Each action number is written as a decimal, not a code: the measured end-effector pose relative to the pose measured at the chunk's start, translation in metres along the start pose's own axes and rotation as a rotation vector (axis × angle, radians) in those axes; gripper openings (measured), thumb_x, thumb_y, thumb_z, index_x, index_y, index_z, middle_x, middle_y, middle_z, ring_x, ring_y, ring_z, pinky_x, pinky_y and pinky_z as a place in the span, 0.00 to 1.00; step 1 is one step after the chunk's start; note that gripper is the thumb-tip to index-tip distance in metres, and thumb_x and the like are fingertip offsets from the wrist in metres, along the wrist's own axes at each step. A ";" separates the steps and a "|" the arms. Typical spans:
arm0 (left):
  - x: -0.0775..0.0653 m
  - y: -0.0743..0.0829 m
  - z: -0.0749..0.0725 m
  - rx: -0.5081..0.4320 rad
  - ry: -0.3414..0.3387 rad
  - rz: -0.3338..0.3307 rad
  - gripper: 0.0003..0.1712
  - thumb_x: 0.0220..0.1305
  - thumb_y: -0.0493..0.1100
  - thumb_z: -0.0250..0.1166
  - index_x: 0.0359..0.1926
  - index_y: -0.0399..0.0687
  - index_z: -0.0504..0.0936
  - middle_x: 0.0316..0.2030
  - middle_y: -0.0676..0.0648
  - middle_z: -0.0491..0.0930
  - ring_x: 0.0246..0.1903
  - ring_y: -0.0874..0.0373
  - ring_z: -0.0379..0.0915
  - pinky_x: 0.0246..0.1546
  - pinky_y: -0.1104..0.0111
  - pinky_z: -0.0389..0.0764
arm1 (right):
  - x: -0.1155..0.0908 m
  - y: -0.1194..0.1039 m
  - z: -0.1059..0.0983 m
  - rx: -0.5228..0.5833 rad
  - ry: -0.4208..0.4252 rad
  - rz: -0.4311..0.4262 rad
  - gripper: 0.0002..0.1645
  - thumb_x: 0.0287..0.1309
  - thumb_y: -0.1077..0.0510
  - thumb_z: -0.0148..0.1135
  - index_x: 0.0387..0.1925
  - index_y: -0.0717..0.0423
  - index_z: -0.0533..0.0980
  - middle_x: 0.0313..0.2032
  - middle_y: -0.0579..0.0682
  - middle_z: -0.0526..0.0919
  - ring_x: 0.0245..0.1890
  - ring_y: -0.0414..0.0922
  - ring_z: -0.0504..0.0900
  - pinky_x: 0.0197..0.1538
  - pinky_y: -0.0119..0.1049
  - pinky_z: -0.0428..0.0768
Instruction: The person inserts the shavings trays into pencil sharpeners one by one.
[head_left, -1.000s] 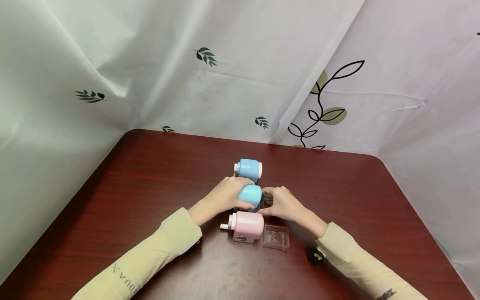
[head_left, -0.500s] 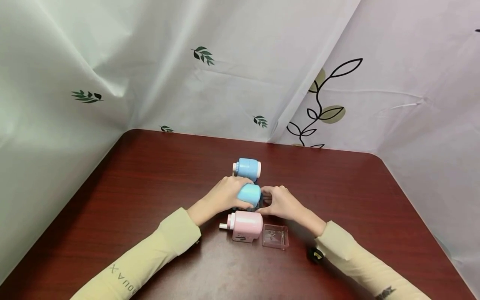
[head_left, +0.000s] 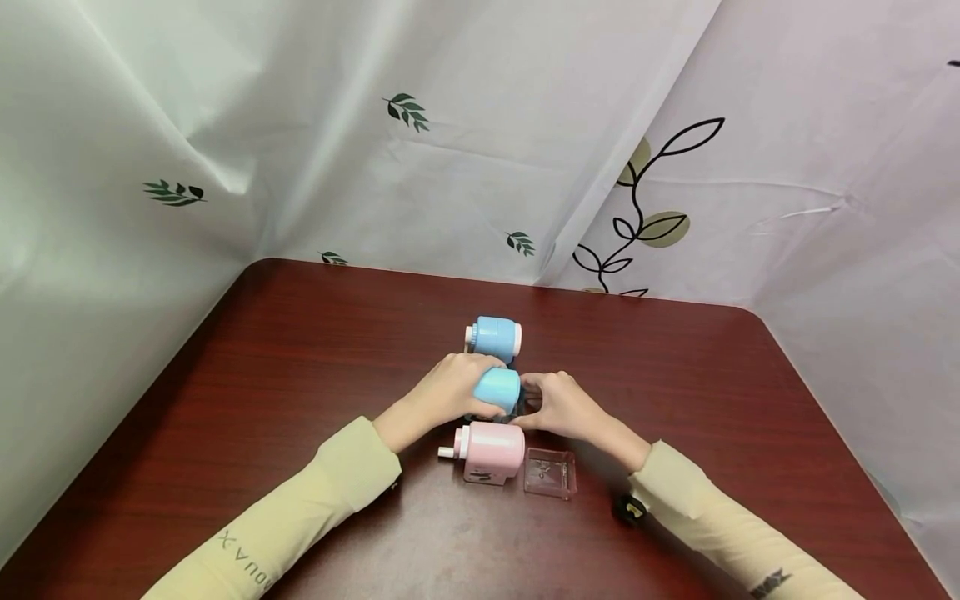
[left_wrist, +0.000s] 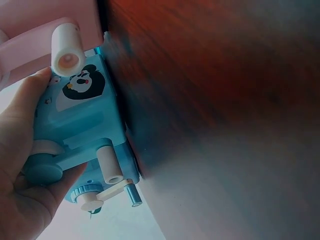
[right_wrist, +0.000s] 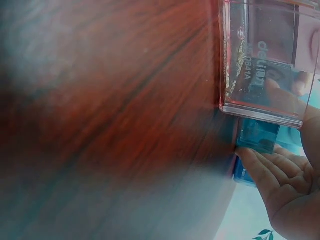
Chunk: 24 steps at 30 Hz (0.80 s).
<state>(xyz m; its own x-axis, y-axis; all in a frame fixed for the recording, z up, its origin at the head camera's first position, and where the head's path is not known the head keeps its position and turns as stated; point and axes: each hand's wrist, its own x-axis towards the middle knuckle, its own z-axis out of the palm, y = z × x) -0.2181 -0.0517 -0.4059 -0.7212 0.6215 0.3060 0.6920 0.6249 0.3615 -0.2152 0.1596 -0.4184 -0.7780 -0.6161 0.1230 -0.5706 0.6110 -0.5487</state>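
**A:** ok, did anything just change? I'm standing right here and can't spot it.

**B:** barely lol. Both hands are pretty much where they were a second ago. Left hand [head_left: 442, 389] still has its fingers curled round the pale-blue, rounded plastic crank sharpener [head_left: 496, 388] with the panda picture. It's on the dark red wooden table [head_left: 330, 358], between the pink plastic sharpener [head_left: 495, 448] and the blue-and-white plastic sharpener [head_left: 497, 336].

**A:** and the right hand [head_left: 564, 406]?

**B:** thumb and fingers open about as wide as the see-through teal plastic drawer [right_wrist: 257, 134] at the pale-blue one's end, one on either side. Looks like a pinch, can't tell how firm.

**A:** so what's that mean for the job?

**B:** imo no visible progress, just a steady hold. Can't tell if the drawer's fully in. The clear pinkish plastic drawer [head_left: 562, 473] sits just beside the pink sharpener btw.
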 end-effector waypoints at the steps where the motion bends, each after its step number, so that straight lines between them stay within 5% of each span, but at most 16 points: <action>1: 0.000 0.000 0.000 0.000 0.001 0.001 0.33 0.41 0.57 0.72 0.47 0.44 0.77 0.39 0.47 0.80 0.34 0.58 0.75 0.35 0.63 0.78 | 0.000 0.000 0.000 0.000 0.000 -0.003 0.29 0.37 0.51 0.74 0.43 0.60 0.76 0.35 0.50 0.84 0.31 0.33 0.79 0.34 0.27 0.77; 12: 0.000 -0.001 0.001 -0.003 0.007 0.003 0.33 0.41 0.57 0.73 0.46 0.45 0.77 0.38 0.47 0.80 0.34 0.58 0.74 0.35 0.64 0.77 | 0.003 -0.001 0.000 -0.026 0.008 -0.035 0.28 0.37 0.48 0.74 0.40 0.57 0.76 0.25 0.43 0.80 0.20 0.34 0.70 0.26 0.27 0.72; 24: -0.001 0.000 0.000 -0.007 0.008 -0.001 0.32 0.41 0.57 0.73 0.46 0.45 0.77 0.38 0.47 0.80 0.34 0.58 0.74 0.35 0.64 0.77 | 0.006 -0.002 0.001 -0.035 0.011 -0.015 0.26 0.35 0.49 0.74 0.37 0.56 0.75 0.20 0.45 0.77 0.18 0.34 0.68 0.24 0.27 0.70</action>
<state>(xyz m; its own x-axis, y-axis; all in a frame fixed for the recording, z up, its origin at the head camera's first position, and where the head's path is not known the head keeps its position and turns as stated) -0.2170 -0.0521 -0.4064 -0.7220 0.6173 0.3125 0.6911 0.6219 0.3683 -0.2184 0.1541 -0.4178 -0.7719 -0.6201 0.1401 -0.5911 0.6188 -0.5173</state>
